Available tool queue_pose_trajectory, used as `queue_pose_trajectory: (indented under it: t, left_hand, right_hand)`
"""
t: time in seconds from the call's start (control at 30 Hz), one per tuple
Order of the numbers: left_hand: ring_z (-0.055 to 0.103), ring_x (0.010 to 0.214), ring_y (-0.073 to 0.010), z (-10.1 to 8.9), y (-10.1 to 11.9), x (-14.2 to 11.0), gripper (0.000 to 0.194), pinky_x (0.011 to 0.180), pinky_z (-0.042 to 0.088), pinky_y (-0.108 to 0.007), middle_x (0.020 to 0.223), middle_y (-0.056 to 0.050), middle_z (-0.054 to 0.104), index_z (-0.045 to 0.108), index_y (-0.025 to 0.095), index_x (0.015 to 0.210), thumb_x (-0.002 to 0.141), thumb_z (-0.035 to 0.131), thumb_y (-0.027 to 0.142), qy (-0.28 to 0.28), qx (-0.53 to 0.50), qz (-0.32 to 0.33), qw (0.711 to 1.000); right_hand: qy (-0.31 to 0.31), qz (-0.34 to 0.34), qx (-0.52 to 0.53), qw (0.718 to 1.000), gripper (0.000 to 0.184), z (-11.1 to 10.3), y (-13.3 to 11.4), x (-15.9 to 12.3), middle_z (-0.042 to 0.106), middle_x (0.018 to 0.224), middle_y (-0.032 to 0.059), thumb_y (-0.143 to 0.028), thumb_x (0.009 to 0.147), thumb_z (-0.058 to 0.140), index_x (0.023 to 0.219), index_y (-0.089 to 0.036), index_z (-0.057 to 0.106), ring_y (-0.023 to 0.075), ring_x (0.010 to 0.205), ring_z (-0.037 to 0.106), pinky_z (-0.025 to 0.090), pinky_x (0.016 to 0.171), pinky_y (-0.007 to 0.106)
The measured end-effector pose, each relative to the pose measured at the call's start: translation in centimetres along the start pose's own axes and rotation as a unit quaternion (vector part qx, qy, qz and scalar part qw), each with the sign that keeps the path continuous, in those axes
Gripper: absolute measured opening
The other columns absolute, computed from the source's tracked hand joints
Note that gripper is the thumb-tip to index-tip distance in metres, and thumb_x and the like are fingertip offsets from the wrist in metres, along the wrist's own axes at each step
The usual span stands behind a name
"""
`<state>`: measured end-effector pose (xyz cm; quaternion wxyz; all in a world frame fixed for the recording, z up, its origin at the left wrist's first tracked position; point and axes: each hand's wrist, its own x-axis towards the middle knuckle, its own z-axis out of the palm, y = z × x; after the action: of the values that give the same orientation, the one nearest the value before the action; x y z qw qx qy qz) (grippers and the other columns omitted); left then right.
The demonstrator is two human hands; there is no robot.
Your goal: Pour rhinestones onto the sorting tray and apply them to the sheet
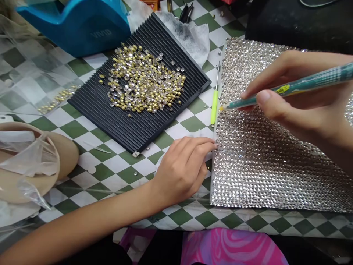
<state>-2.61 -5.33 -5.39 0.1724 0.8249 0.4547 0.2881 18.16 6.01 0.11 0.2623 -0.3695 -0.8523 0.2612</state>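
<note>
The right hand (298,92) pinches a teal rhinestone pick pen (300,86) in a narrow grip, its yellow tip touching a crystal-covered sheet (275,176). The left hand (182,171) lies open, fingertips against the sheet's left edge, beside a black ridged tray (91,117) of gold and clear stones (143,81). Beyond, a blue case (71,29) reads "VIVID".

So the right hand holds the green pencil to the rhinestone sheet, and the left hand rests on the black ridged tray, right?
No: the head view shows the left hand at the edge of the rhinestone sheet, not on the black ridged tray. The right hand does hold the green pencil to the sheet.
</note>
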Motion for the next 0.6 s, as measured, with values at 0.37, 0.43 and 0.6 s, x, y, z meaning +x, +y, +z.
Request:
queue_pose_trajectory:
  t: [0.37,0.43,0.6]
  left_hand:
    - [0.065,0.1,-0.0201,0.2,-0.1,-0.2,0.027,0.085,0.052,-0.034,0.108,-0.009,0.073,0.053,0.015,0.114,0.089,0.047,0.006,0.0,0.0,0.004,1.0]
    - [0.065,0.1,-0.0201,0.2,-0.1,-0.2,0.027,0.085,0.052,-0.034,0.108,-0.009,0.073,0.054,0.015,0.114,0.089,0.047,0.006,0.0,-0.002,0.002,1.0]
    - [0.065,0.1,-0.0205,0.2,-0.2,0.0,0.027,0.085,0.052,-0.034,0.108,-0.01,0.073,0.055,0.013,0.114,0.088,0.048,0.005,-0.001,-0.001,0.006,1.0]
  right_hand:
    - [0.002,-0.061,0.0,0.998,0.015,-0.2,0.9,0.1,0.064,0.08,-0.0032,-0.013,0.094,0.054,0.082,-0.009,0.062,-0.0023,0.072,0.056,0.046,0.064,0.012]
    - [-0.004,-0.04,-0.006,0.999,0.016,-0.2,0.5,0.1,0.064,0.079,-0.0023,-0.012,0.095,0.053,0.082,-0.009,0.061,-0.0014,0.071,0.055,0.048,0.066,0.015]
    - [-0.004,-0.033,-0.003,0.999,0.015,0.0,0.1,-0.1,0.063,0.078,-0.0031,-0.01,0.094,0.053,0.081,-0.009,0.06,-0.0028,0.072,0.054,0.047,0.066,0.012]
